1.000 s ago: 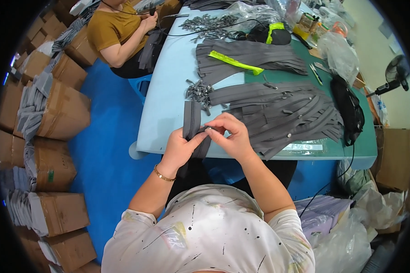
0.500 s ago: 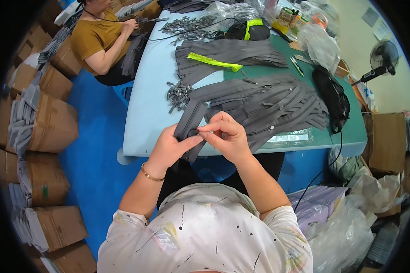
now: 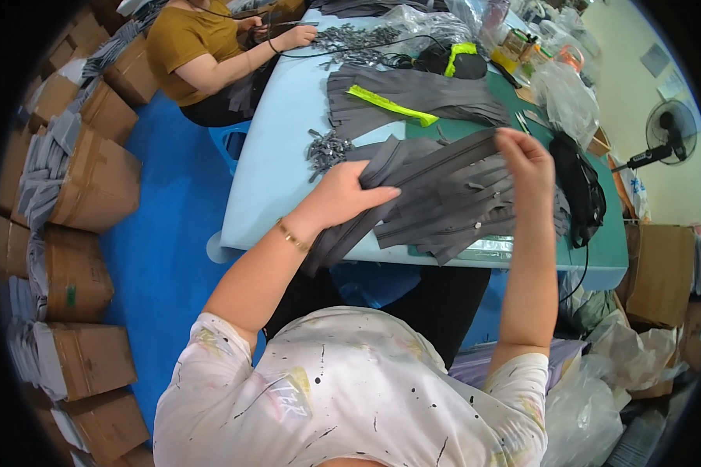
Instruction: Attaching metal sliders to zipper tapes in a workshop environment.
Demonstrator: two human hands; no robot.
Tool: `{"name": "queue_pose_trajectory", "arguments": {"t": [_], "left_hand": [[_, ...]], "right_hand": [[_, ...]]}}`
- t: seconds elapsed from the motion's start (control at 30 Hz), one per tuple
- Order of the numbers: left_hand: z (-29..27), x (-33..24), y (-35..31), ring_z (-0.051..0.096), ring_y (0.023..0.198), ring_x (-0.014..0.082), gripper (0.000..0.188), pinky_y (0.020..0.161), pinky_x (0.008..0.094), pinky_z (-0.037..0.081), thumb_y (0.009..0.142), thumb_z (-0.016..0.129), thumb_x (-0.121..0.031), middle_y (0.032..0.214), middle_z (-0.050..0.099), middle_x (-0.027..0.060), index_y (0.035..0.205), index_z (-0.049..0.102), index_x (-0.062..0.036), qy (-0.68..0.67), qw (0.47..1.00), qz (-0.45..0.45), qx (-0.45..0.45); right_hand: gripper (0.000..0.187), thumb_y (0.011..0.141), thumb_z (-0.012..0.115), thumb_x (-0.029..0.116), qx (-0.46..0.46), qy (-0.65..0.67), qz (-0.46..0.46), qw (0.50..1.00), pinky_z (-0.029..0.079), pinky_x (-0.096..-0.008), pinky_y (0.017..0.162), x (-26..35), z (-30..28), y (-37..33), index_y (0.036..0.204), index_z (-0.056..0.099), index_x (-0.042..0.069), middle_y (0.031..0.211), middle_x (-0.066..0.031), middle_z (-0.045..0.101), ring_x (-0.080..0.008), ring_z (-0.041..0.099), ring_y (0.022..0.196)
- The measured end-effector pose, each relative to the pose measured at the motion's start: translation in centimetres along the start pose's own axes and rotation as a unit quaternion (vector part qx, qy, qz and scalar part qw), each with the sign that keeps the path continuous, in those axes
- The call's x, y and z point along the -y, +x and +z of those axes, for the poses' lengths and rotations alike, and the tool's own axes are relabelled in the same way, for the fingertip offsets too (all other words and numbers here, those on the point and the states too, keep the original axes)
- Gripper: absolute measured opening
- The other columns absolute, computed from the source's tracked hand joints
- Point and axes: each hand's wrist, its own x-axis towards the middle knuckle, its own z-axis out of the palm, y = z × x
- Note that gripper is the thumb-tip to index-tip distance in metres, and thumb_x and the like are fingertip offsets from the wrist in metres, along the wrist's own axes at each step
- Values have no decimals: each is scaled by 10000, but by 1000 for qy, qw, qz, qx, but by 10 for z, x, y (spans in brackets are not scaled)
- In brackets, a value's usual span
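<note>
A grey zipper (image 3: pixel 451 156) is stretched slantwise over the table between my hands. My left hand (image 3: pixel 342 194) is closed around it and other grey tape, part of which hangs past the table's near edge. Farther right and higher, my right hand (image 3: pixel 527 159) pinches the zipper's far end between thumb and fingers. Beneath it spreads a pile of grey zippers (image 3: pixel 486 204), some with small shiny sliders. Just beyond my left hand lies a small heap of metal zipper sliders (image 3: pixel 328 152).
Across the table (image 3: pixel 268 171), a seated person (image 3: pixel 210 58) works near a larger heap of sliders (image 3: pixel 358 36). A second zipper stack (image 3: pixel 420 97) carries a yellow-green strip (image 3: pixel 393 105). A black pouch (image 3: pixel 578 191) and a fan (image 3: pixel 665 132) stand right; cardboard boxes (image 3: pixel 93 183) line the left.
My right hand has moved away from my left, up and to the right, drawing the zipper out lengthwise. The other person's hand has reached toward the far sliders. The view has shifted slightly.
</note>
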Motion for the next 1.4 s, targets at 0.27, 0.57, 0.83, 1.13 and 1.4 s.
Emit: {"name": "queue_pose_trajectory", "arguments": {"t": [0.27,0.57,0.83,1.13,1.4], "left_hand": [[4,-3,16,562,717,100,407,640,252,466,800,679,-303,901,632,42,1070,572,-18,-100,993,-9,-66],[8,2,-40,404,520,24,314,448,162,310,951,434,-285,808,584,-3,1159,524,-66,-258,962,-68,59],[6,7,-61,502,574,57,226,491,216,414,955,445,-231,814,604,31,1027,540,-40,-226,973,-24,-25],[1,35,-92,550,618,233,141,527,313,422,712,611,-50,860,583,67,848,588,-21,390,802,366,-267],[-14,26,-93,524,625,73,205,608,211,408,958,425,-158,652,579,42,932,550,1,-96,954,73,-276]], "right_hand": [[235,816,653,103,-174,-224,-48,958,445,-216,751,-78,-143,76,1028,643,3,917,-51,645,-93,566,838],[246,853,617,103,171,-22,65,983,446,-191,624,0,75,-41,1082,604,12,858,-13,616,-63,557,731],[171,816,618,6,204,-46,-70,975,441,-221,568,-27,121,-85,978,658,43,778,-33,595,-84,552,660],[178,854,579,37,170,328,342,864,474,-218,658,-47,150,-133,1019,637,0,875,-41,627,-106,581,731],[376,703,610,-4,106,-383,-290,871,480,-332,734,-39,158,-63,1070,604,74,930,-82,628,-254,579,886]]}}
